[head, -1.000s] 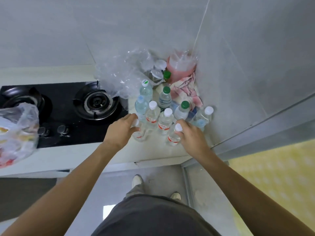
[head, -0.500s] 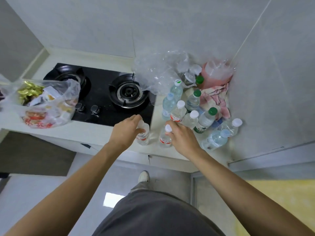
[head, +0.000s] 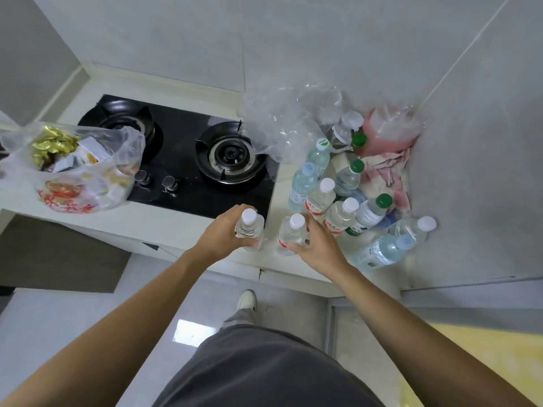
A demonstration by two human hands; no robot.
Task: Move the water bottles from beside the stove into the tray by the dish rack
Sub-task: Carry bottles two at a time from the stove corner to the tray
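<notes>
Several clear water bottles (head: 338,212) with white, blue and green caps stand clustered on the white counter right of the black gas stove (head: 188,165). My left hand (head: 223,233) grips one white-capped bottle (head: 249,229) near the counter's front edge, by the stove's corner. My right hand (head: 314,245) grips another white-capped bottle (head: 292,235) with a red label, just right of the first. One blue-capped bottle (head: 385,249) lies on its side at the right. The tray and dish rack are out of view.
Crumpled clear plastic wrap (head: 288,124) lies behind the bottles. A pink jug (head: 388,133) and a pink cloth (head: 388,174) fill the corner by the tiled wall. A plastic bag of snacks (head: 73,168) sits left of the stove. The counter edge (head: 293,268) runs below my hands.
Both hands have drawn their bottles toward the counter's front edge, away from the cluster. The view has swung left, bringing more of the stove and the snack bag into sight.
</notes>
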